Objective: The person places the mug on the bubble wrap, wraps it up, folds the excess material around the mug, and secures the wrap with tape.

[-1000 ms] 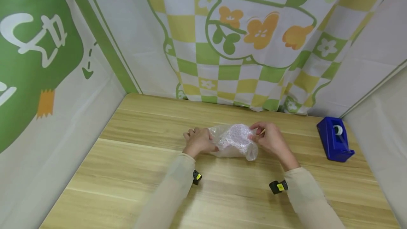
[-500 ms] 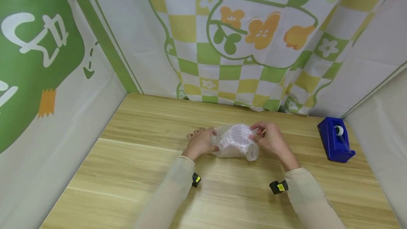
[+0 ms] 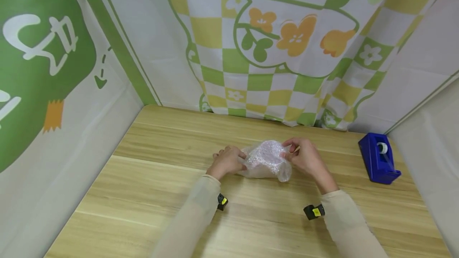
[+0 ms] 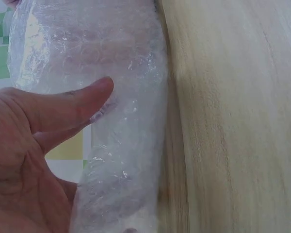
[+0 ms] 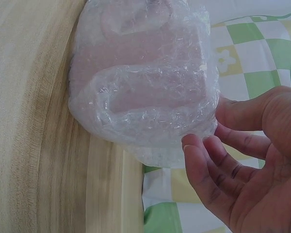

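A pale pink thing (image 5: 160,90) shows through a clear bubble wrap bundle (image 3: 267,158) lying on the table between both hands; its kind is blurred by the wrap. My left hand (image 3: 228,161) holds the bundle's flatter left end, its thumb (image 4: 94,94) lying over the plastic in the left wrist view. At the bundle's right end, my right hand (image 3: 303,154) pinches the edge of the wrap between thumb (image 5: 242,112) and fingers. A loose rolled fold of wrap sticks out at the bundle's front right.
A blue tape dispenser (image 3: 380,158) with a roll of tape stands near the table's right edge. The wood-grain table (image 3: 150,194) meets printed fabric walls at the back and sides. A patterned green, yellow and white cloth (image 3: 265,83) hangs behind the bundle.
My left hand has slid slightly to the right along the wrap, and its fingers have drawn in toward the bundle. The right hand keeps its place at the wrap's edge.
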{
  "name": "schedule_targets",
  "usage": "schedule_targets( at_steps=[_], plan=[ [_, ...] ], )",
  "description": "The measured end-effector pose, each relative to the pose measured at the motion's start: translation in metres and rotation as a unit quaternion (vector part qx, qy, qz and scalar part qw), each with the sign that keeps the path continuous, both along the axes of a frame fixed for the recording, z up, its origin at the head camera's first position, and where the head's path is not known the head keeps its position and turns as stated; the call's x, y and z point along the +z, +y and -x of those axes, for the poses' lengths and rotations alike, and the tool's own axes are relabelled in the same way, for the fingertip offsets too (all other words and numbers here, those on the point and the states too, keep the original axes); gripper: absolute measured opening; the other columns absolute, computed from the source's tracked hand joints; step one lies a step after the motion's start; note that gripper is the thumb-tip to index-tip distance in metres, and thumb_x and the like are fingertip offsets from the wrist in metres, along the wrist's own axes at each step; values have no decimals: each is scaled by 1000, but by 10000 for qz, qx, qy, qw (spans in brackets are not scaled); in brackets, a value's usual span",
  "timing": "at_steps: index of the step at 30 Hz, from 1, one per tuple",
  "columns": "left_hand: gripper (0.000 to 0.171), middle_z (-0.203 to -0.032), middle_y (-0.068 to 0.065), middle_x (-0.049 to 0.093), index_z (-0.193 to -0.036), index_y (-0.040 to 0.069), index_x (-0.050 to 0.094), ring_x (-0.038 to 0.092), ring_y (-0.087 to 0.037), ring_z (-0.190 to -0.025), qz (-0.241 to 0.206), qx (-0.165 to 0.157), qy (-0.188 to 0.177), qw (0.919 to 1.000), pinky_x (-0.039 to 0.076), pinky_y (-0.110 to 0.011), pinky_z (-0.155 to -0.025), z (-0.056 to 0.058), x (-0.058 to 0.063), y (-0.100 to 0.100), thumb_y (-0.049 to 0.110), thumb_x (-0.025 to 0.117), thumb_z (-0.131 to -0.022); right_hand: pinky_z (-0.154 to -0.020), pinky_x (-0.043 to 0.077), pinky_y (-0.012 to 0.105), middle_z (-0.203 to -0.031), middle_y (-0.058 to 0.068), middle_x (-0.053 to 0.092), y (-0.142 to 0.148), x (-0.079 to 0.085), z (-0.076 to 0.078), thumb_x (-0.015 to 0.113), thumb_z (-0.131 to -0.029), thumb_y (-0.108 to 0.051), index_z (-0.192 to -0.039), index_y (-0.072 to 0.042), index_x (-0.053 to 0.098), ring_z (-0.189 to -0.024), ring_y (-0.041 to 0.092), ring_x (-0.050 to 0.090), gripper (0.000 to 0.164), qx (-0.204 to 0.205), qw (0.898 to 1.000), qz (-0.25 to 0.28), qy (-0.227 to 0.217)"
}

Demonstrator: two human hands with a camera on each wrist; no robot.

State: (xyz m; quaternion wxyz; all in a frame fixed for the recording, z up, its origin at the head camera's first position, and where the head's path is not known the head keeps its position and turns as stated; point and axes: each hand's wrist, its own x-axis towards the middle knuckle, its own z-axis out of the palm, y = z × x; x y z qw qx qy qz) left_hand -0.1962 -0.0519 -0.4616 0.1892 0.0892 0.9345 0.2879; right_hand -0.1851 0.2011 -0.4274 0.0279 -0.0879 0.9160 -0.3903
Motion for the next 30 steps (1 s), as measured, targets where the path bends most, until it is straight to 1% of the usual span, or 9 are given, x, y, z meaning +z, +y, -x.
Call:
schedule_targets(
  at_steps=[7, 10, 15, 18, 20, 22, 26, 28, 30],
  plan=[
    [38, -135, -24, 54, -116, 18, 77, 54, -43, -115, -8, 415, -125, 9991, 44, -57, -93, 3, 1, 3, 22, 86, -79, -55, 47, 24, -83, 8, 54, 0, 0, 0, 76, -87, 0, -109, 6, 70, -70, 17, 59, 23, 23, 10000, -11, 2],
    [37, -132, -21, 59, -113, 18, 78, 58, -43, -113, 71, 522, -81, 9986, 48, -54, -89, 4, 4, 5, 21, 88, -77, -55, 47, 24, -83, 8, 54, 0, -1, 0, 76, -87, 0, -109, 5, 70, -70, 17, 59, 23, 24, 10000, -43, 8],
    [23, -104, -7, 73, -97, 14, 78, 65, -32, -96, 64, 522, 95, 9986, 52, -48, -80, 2, 8, 9, 13, 87, -76, -57, 48, 25, -84, 8, 55, 0, 0, 0, 77, -87, -1, -109, 5, 70, -71, 17, 60, 23, 9, 9999, -100, 31],
    [12, -88, -6, 69, -81, 10, 74, 61, -28, -86, 48, 424, 245, 9988, 52, -43, -71, 0, 7, 12, 7, 84, -76, -57, 47, 26, -84, 7, 55, 0, 0, 0, 77, -87, -2, -109, 4, 71, -71, 17, 59, 23, -8, 9999, -125, 47],
    [11, -86, -6, 65, -78, 10, 72, 58, -27, -85, 29, 386, 387, 9985, 51, -42, -69, 0, 6, 13, 4, 82, -76, -57, 47, 26, -84, 8, 55, 0, 0, 0, 77, -87, -2, -109, 4, 70, -71, 17, 60, 24, -16, 9999, -132, 40],
    [11, -91, -10, 65, -84, 9, 74, 58, -29, -90, -59, 381, 478, 9981, 52, -45, -72, 0, 7, 13, 2, 79, -75, -57, 48, 26, -84, 8, 55, 0, 0, 0, 77, -87, -2, -109, 4, 70, -71, 18, 59, 24, -18, 9999, -117, 6],
    [43, -118, -16, 65, -114, 8, 72, 59, -33, -103, -508, 484, 502, 9963, 53, -45, -82, 1, 10, 9, -2, 77, -72, -57, 48, 25, -84, 8, 55, 0, -1, -1, 77, -86, 0, -110, 5, 70, -71, 18, 60, 25, 15, 10000, -60, -34],
    [56, -126, -18, 64, -124, 8, 68, 60, -34, -102, -814, 563, 456, 9940, 56, -42, -77, 2, 13, 6, -6, 78, -70, -57, 49, 25, -84, 9, 55, 0, -1, -1, 76, -86, 0, -109, 5, 70, -71, 18, 60, 24, 20, 10000, -60, -7],
    [62, -130, -19, 63, -127, 8, 66, 60, -32, -96, -1087, 668, 429, 9909, 56, -36, -68, 3, 16, 4, -8, 78, -69, -57, 48, 25, -83, 8, 55, 0, 0, -1, 76, -87, 0, -109, 5, 70, -71, 18, 60, 24, 14, 10000, -78, 32]
  ],
)
